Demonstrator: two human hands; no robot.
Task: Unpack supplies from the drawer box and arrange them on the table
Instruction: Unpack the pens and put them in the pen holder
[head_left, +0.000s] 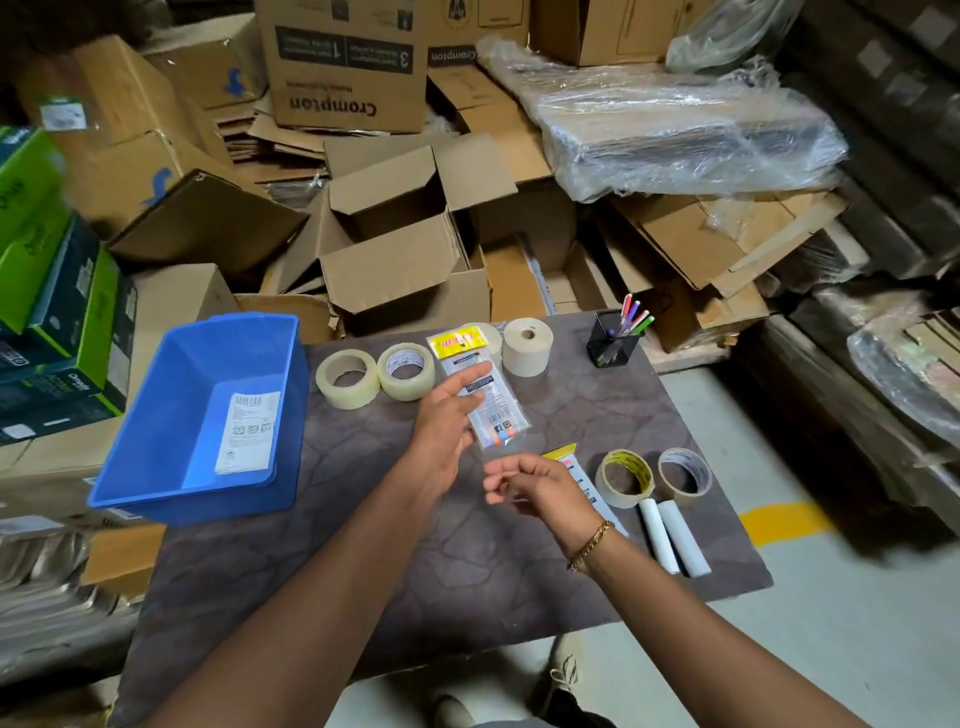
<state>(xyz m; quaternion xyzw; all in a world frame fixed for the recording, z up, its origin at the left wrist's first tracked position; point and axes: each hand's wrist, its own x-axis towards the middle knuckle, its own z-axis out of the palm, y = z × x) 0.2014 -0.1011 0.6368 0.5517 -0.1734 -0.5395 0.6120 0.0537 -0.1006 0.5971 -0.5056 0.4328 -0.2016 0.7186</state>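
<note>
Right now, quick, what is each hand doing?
Left hand: holding the clear pen packet up above the table.
Right hand: fingers loosely curled, holding nothing that shows; a second packet lies just behind it.

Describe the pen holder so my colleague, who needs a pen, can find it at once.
Look at the dark table, then its far right corner, past the paper rolls. There stands a small black mesh pen holder with coloured pens sticking out; it is the only black, upright container among tapes and rolls.

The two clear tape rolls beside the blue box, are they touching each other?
Touching. The head view shows the two clear tape rolls with sides meeting, no gap.
</note>
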